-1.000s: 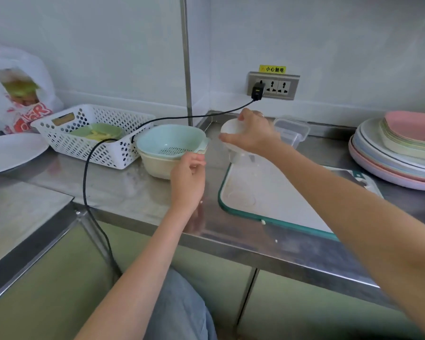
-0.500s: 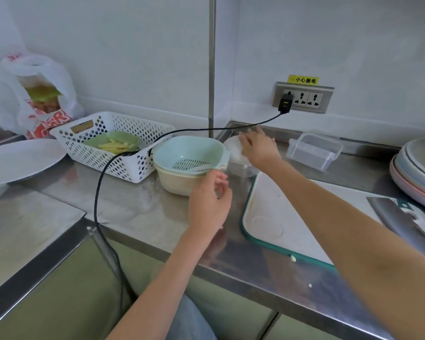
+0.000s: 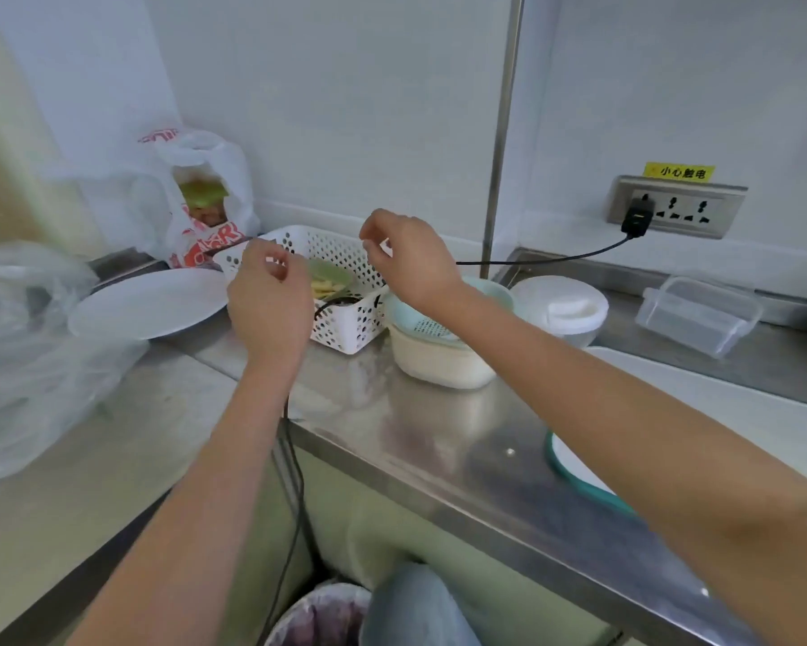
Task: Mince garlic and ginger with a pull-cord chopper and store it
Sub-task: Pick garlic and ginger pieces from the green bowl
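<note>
Both hands hover over a white perforated basket [image 3: 345, 291] at 10 o'clock from the pull-cord chopper [image 3: 561, 306]: the left hand [image 3: 271, 300] loosely curled, the right hand [image 3: 411, 258] pinched at the fingertips, neither visibly holding anything. Lifting the pale cut pieces [image 3: 329, 285] cleanly clear of the black cable [image 3: 551, 259] would serve best. The chopper stands lidded on the steel counter [image 3: 439, 426], a clear storage box [image 3: 700, 314] at its 3 o'clock, against a plain white wall.
</note>
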### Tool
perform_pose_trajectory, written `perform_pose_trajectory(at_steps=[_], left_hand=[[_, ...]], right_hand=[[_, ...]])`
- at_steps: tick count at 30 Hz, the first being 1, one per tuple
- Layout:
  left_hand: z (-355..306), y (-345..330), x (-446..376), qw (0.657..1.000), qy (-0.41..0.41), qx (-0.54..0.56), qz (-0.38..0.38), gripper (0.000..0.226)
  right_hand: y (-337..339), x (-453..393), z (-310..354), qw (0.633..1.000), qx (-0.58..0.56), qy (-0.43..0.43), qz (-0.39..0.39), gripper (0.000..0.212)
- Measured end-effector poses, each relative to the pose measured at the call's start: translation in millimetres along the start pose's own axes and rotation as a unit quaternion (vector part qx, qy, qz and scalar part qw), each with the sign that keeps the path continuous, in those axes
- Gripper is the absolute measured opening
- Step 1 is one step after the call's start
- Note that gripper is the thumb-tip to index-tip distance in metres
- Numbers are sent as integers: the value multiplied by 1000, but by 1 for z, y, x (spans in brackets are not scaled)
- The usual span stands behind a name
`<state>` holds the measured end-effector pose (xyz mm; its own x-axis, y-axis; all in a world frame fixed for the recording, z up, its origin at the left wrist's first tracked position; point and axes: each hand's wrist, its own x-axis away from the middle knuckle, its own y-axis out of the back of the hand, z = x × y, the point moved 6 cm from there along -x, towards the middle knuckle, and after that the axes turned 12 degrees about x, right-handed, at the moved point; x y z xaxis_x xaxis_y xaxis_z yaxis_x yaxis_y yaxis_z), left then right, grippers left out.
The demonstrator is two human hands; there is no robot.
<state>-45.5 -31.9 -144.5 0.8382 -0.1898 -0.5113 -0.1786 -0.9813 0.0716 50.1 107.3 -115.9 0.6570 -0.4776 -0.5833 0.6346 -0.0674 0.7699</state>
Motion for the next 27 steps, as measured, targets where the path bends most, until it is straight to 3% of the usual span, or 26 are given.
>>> perform_pose_trajectory(at_steps=[2,5,8,10,12,15,19,21,23,27], left_hand=[[20,0,-35,993,-8,-88,73,15],[52,-22,-79,967,-15,-133,218,10],[78,-46,-114,921,-30,-233,310,29],[90,-57,-132,883,-66,-333,323,34],[99,-63,-151,862,-85,-402,297,32],[120,-77,-169,846,-49,-417,328,29],[153,-92,-169,757,36,-520,393,35],[163,-96,-172,755,67,-527,384,42],[166,-97,-177,784,71,-509,347,44],[155,-87,-183,896,71,-374,228,22]], right_hand=[[-23,-20,3,996,-7,-41,75,25],[-56,-43,9,985,-4,-62,162,28],[-92,-60,15,968,38,-72,238,22],[-113,-68,10,959,79,-93,257,15],[-124,-74,3,956,95,-128,248,26],[-142,-76,-2,933,81,-172,305,28],[-168,-77,-10,890,7,-224,398,24],[-179,-76,-16,870,-31,-265,415,18],[-180,-75,-20,858,-63,-312,404,25],[-168,-85,-30,883,-173,-336,279,25]])
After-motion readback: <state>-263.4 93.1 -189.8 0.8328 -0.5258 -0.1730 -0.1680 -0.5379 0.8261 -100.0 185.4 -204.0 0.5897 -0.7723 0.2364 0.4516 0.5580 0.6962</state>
